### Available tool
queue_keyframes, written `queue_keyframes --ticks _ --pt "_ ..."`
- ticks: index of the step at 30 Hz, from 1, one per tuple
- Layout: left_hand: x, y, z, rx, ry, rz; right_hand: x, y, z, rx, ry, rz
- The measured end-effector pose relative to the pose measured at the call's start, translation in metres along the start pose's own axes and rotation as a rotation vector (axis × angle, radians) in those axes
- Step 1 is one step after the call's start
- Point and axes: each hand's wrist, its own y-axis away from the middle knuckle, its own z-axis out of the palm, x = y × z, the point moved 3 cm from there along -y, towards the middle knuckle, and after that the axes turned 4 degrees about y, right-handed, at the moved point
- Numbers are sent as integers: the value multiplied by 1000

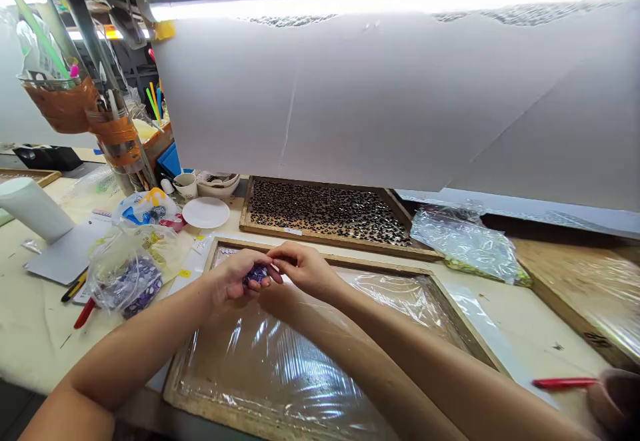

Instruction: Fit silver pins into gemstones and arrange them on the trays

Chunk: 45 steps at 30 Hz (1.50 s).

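Note:
My left hand (235,275) is cupped, palm up, around a small heap of purple gems (257,273). It hovers over the far left corner of a wooden tray (465,321) wrapped in clear film. Just to the right, my right hand (300,269) touches the left one, its fingertips pinched together at the gems. What those fingertips hold is too small to make out. A clear bag of purple gems (131,279) lies on the table to the left of the tray.
Behind lies a second wooden tray (325,213) covered with dark pieces. A white dish (205,212), cups and taped tool holders (116,139) stand at the back left. A crumpled plastic bag (465,244) lies to the right, a red pen (564,382) near the right edge.

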Motion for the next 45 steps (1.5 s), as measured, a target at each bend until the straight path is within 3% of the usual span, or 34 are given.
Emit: queue_keyframes --ticks 8,15,20,26,39,45 --pt "2 7 19 30 48 -28 -5 12 1 129 -134 110" --pt "-20 -2 46 99 70 -59 -14 36 -7 73 266 -140" --pt "-27 -10 59 91 66 -66 -8 52 -12 19 401 -219" --pt "-24 -9 58 67 57 -54 -8 47 -22 -22 261 -98" --pt "-7 -9 39 21 30 137 18 41 -24 122 -180 195" --pt "-10 -9 36 88 -99 115 20 42 -19 61 -72 218"
